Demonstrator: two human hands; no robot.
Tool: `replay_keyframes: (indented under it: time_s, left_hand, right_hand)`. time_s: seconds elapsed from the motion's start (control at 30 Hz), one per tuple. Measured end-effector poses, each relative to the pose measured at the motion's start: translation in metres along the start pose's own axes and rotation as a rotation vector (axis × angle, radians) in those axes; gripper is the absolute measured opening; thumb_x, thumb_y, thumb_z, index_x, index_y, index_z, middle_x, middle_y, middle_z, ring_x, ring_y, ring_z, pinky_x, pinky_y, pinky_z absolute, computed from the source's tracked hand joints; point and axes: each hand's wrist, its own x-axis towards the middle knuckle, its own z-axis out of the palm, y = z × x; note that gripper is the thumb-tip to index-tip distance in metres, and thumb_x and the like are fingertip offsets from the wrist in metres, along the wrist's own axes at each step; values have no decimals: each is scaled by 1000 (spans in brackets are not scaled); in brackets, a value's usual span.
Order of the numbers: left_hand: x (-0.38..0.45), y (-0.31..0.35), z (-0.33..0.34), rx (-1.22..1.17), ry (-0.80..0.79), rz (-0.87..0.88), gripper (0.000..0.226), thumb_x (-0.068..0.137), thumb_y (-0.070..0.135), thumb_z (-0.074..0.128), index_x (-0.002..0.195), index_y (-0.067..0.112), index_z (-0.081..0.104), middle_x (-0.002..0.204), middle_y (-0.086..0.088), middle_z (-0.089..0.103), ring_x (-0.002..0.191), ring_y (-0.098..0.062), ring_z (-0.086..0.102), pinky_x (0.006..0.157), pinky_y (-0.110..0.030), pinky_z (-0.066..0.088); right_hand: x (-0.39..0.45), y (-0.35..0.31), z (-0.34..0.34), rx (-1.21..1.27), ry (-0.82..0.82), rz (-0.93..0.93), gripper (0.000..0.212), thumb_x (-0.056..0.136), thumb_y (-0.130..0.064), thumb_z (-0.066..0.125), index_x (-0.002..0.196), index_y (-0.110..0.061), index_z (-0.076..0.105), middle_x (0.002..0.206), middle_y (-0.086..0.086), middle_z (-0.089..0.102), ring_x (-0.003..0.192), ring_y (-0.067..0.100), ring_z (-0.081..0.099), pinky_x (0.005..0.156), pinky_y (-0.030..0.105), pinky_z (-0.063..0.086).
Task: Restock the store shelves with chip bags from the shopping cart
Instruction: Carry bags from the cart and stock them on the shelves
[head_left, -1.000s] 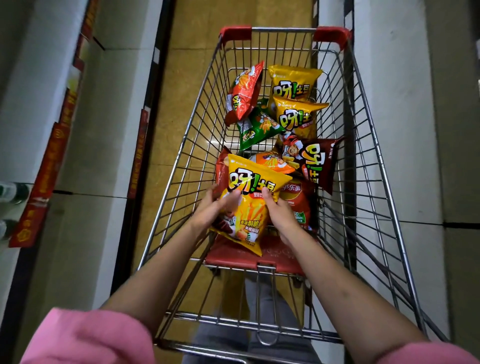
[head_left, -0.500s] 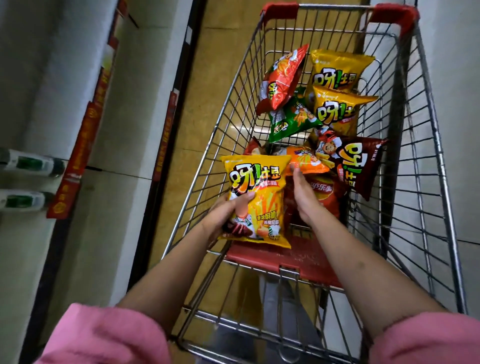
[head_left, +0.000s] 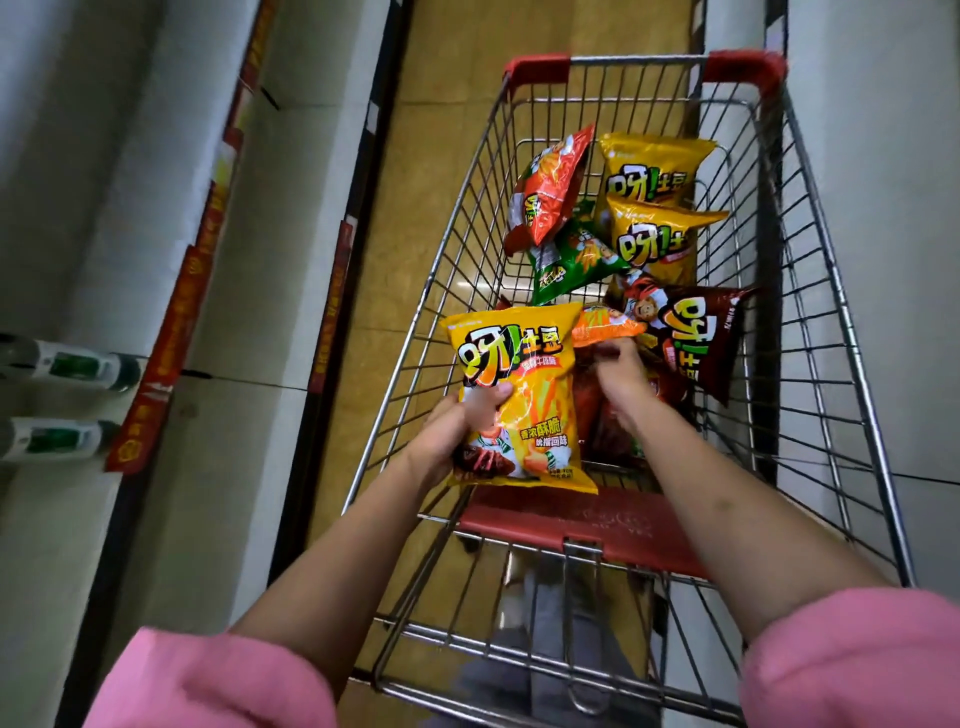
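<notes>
Well to the left of the left hand, two white bottles with green labels, lying on their sides, one farther out than the other. Between bottles and hand, a red label strip running away at a slant, and a second red strip closer in. Beyond the hand, glossy tan floor tiles. Nearer than the hand and lower, grey trousers, blurred.

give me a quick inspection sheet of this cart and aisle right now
surface: wire shopping cart on a tan tile floor
job's things: yellow chip bag lifted at the cart's near end; orange bag, brown bag, green bag, red bag and two more yellow bags in the basket
clutter: nothing seen
grippers: left hand grips the yellow chip bag; right hand pinches the orange bag
cables: nothing seen
surroundings: shelves with red price strips, two bottles at left
</notes>
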Motion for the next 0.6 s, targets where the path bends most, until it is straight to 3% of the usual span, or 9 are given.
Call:
replay_keyframes:
  time_s: [0.07,0.17,0.3,0.37,0.43,0.5,0.53,0.6]
  left_hand:
    - [-9,3,4,14,-25,9,101,41,48,90,126,9,51,109,-13,71,96,-30,70,89,-47,54]
    - [-9,2,5,27,-12,6,91,48,43,89,123,10,51,105,-11,72,93,-28,71,85,-43,56]
    - [-5,5,4,27,-45,5,104,41,49,89,128,7,49,109,-12,71,97,-30,70,90,-47,54]
    - [-9,10,6,38,-59,9,100,43,48,89,126,7,50,108,-13,71,97,-31,69,91,-48,53]
    - [-13,12,8,56,-65,8,68,60,40,86,112,9,54,102,-13,72,93,-31,69,92,-46,52]
    - [-16,16,12,69,-68,7,37,76,26,76,102,11,54,99,-12,71,88,-28,68,88,-42,55]
    - [-19,20,14,85,-80,24,39,75,24,76,106,10,56,100,-12,71,86,-27,69,83,-39,57]
    - [-25,34,18,100,-117,78,67,61,29,85,117,5,56,102,-13,72,86,-27,71,76,-36,59]
  right_hand:
    - [2,-1,2,63,-20,22,38,97,-6,40,131,-24,44,118,12,54,99,27,53,85,36,47]
    - [5,-6,4,98,-102,59,44,97,-10,41,131,-38,43,127,4,50,109,27,52,95,43,48]
    - [35,14,8,119,-126,107,35,94,-23,52,128,-27,50,136,6,47,119,28,51,104,48,43]
    - [37,14,7,124,-124,111,32,93,-26,53,125,-25,54,136,9,48,120,27,51,105,48,42]
    - [14,-8,1,146,-114,103,28,96,-26,48,122,-22,57,134,5,52,118,23,51,104,43,41]
    - [-8,-31,-8,179,-110,87,28,101,-23,41,123,-16,58,122,2,56,112,19,49,93,33,41]
    - [-15,-40,-13,200,-107,74,29,102,-24,39,121,-13,60,119,4,58,110,20,50,90,34,41]
    - [-27,-59,-25,263,-102,38,30,103,-30,39,101,-14,65,111,7,63,104,21,56,92,36,45]
